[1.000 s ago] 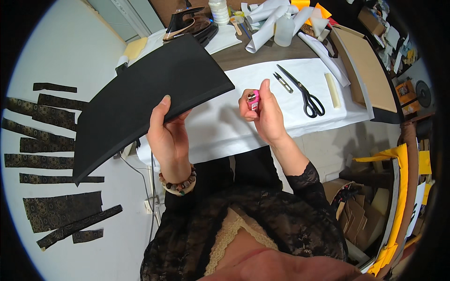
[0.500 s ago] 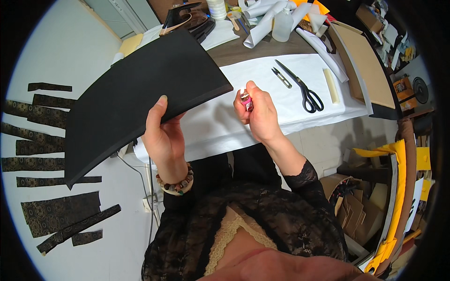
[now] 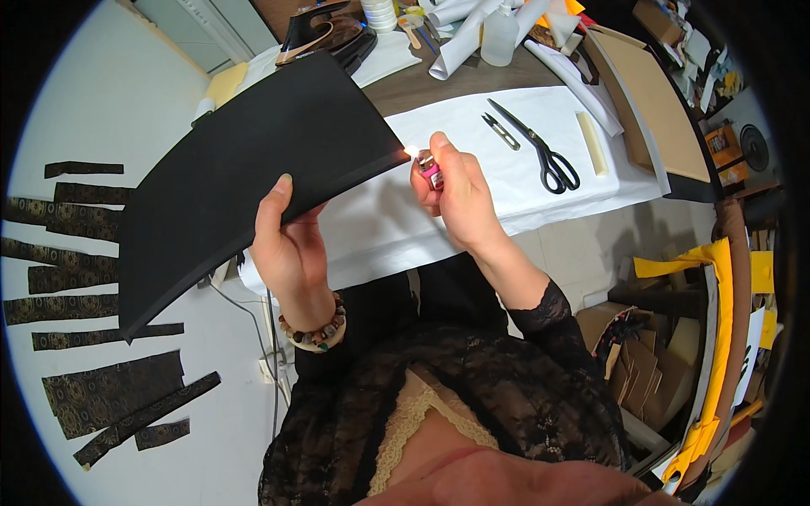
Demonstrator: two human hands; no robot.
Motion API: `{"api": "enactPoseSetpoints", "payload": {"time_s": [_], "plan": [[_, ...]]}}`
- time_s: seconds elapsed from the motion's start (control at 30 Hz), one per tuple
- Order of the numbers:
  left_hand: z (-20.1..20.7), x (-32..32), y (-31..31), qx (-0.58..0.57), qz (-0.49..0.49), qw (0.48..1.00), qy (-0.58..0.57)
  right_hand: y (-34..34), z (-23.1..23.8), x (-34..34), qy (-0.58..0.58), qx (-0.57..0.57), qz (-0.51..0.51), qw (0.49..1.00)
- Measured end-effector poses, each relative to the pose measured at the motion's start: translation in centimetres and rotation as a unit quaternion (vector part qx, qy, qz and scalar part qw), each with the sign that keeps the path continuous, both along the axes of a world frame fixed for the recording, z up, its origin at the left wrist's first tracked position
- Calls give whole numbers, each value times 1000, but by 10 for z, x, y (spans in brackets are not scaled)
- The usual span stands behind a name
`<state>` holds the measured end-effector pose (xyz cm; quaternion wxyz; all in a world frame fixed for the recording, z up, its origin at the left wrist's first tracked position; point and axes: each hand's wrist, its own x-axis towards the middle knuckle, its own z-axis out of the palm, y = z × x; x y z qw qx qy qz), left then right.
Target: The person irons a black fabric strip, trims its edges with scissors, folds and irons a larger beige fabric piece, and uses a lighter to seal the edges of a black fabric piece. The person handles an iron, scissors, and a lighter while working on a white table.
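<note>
A large black curved panel point(image 3: 261, 152) is tilted up in front of me, gripped along its lower edge by my left hand point(image 3: 291, 232), thumb on its face and fingers behind. My right hand point(image 3: 460, 190) is wrapped round a pink lighter point(image 3: 431, 171), thumb on top. A small bright flame point(image 3: 412, 152) burns at the lighter's head, right at the panel's right corner. On the white-covered table point(image 3: 506, 207), to the right of my right hand, lie black-handled scissors point(image 3: 553, 164), small thread snips point(image 3: 500, 131) and a cream-coloured strip point(image 3: 592, 143).
An iron point(image 3: 325, 38) stands behind the panel. Rolled white paper point(image 3: 456, 55) and a translucent bottle point(image 3: 499, 38) sit at the back. Dark patterned fabric strips point(image 3: 72, 308) hang on the wall at left. A cardboard box point(image 3: 650, 101) stands at the table's right end.
The lighter now shows a flame. My right hand has moved slightly left and up toward the panel's corner, while the left hand keeps its hold on the panel.
</note>
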<state>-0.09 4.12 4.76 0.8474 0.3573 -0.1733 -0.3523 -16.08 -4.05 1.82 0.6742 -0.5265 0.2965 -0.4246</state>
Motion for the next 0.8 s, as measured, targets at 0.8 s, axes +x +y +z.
{"api": "enactPoseSetpoints", "payload": {"time_s": [0.8], "plan": [[1,5,1,-58,-80,995,-24,3,4,-7,-64,-37,36,997]]}}
